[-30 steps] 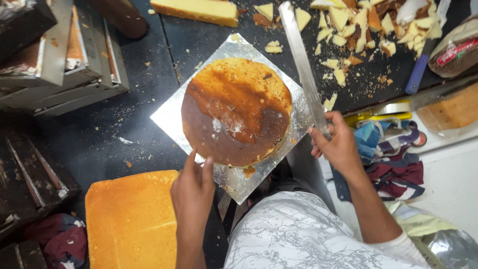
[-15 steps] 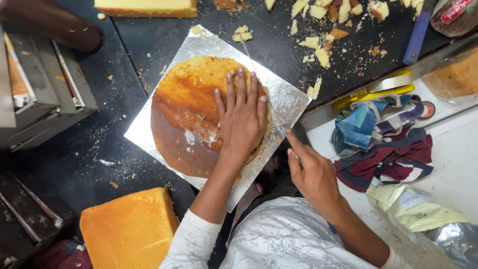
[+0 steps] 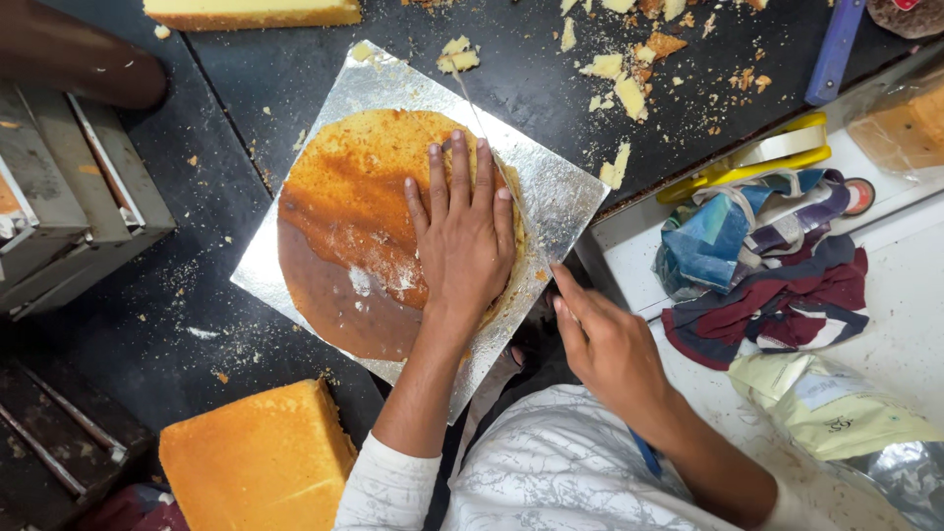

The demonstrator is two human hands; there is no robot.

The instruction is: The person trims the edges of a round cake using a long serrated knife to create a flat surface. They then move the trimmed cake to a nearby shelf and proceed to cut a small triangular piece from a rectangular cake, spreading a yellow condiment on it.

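Left hand (image 3: 462, 236) flat on round cake (image 3: 364, 226), fingers apart. Right hand (image 3: 610, 349) fingers clamped on knife (image 3: 487, 133), blade at cake's right edge. Cake on silver board (image 3: 565, 192).

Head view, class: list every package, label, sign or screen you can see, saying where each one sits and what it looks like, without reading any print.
Pouch bag: bottom right on the white counter, lying flat, pale yellow-green with a silver foil end.
Label: on that pouch, small pale rectangle.
Clear wrapped package: right edge, transparent film over an orange-brown block.
No signs or screens.
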